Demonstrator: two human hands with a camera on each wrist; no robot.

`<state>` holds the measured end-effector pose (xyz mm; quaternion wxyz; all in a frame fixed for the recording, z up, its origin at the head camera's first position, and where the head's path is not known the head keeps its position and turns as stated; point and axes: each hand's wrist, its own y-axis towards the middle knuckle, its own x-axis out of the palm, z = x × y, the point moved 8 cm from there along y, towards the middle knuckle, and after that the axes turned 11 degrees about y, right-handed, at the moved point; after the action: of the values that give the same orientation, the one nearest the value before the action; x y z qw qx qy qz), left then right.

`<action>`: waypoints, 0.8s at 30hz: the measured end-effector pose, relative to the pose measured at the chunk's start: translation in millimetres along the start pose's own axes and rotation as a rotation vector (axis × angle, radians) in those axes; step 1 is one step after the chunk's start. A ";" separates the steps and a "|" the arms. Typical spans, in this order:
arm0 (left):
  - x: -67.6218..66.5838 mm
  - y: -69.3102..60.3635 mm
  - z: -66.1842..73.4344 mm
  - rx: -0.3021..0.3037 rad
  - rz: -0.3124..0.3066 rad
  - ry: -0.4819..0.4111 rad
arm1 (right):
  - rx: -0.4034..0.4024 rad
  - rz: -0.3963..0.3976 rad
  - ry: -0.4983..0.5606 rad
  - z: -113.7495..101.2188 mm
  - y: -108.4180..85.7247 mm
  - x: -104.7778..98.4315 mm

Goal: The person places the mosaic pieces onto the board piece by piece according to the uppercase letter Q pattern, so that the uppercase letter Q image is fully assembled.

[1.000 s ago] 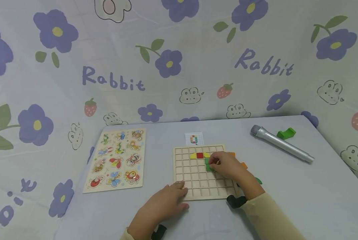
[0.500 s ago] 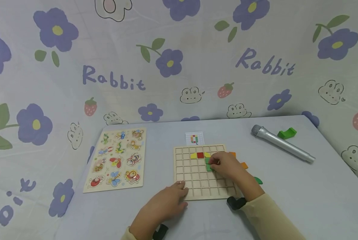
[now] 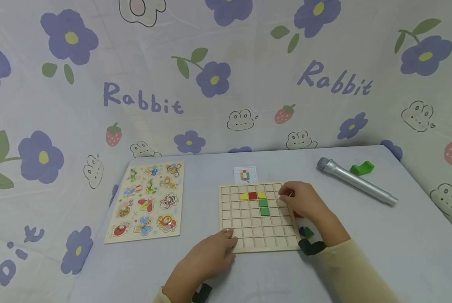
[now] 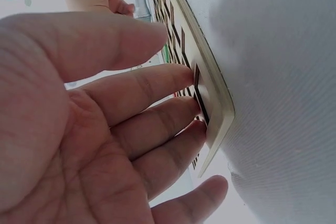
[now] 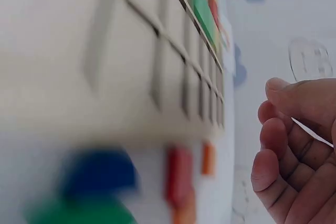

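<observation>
A wooden grid board (image 3: 244, 242) holds a red tile (image 3: 252, 195) between two yellow pieces (image 3: 244, 196), with two green tiles (image 3: 265, 211) below the right one. At the board's near left corner rests my left hand (image 3: 207, 256), fingers extended; the left wrist view shows its fingertips (image 4: 190, 106) touching the board. My right hand (image 3: 303, 202) is over the board's right edge, its fingers loosely bent. The right wrist view shows nothing between its thumb and fingers (image 5: 273, 135). Above the board lies a small pattern card (image 3: 244, 175).
Loose blue (image 5: 100, 174), green (image 5: 86, 213), red (image 5: 179, 174) and orange (image 5: 208, 159) pieces lie beside the board's right edge. An insect puzzle (image 3: 146, 204) is on the left. A silver microphone (image 3: 356, 182) and a green block (image 3: 362, 168) lie back right.
My right hand has let go of the lower green tile area and moved right to the board's edge, uncovering both green tiles. My left hand has stayed in place.
</observation>
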<state>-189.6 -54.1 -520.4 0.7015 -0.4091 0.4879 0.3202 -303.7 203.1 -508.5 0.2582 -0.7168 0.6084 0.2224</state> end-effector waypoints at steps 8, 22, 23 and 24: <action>-1.9 -0.8 -0.2 -0.001 0.013 -0.024 | 0.075 -0.009 -0.060 25.7 12.3 -40.2; 0.1 0.2 -1.0 0.013 0.012 -0.043 | 0.147 -0.099 -0.055 54.3 30.8 -20.7; 0.3 0.0 -1.3 0.012 0.012 -0.043 | 0.147 -0.098 -0.057 54.1 30.9 -20.0; 0.2 -0.2 -1.3 0.010 0.010 -0.044 | 0.148 -0.097 -0.058 53.4 30.7 -19.4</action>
<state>-190.0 -55.3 -520.8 0.7125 -0.3958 0.4760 0.3303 -337.4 248.2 -540.3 0.3382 -0.7178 0.5798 0.1847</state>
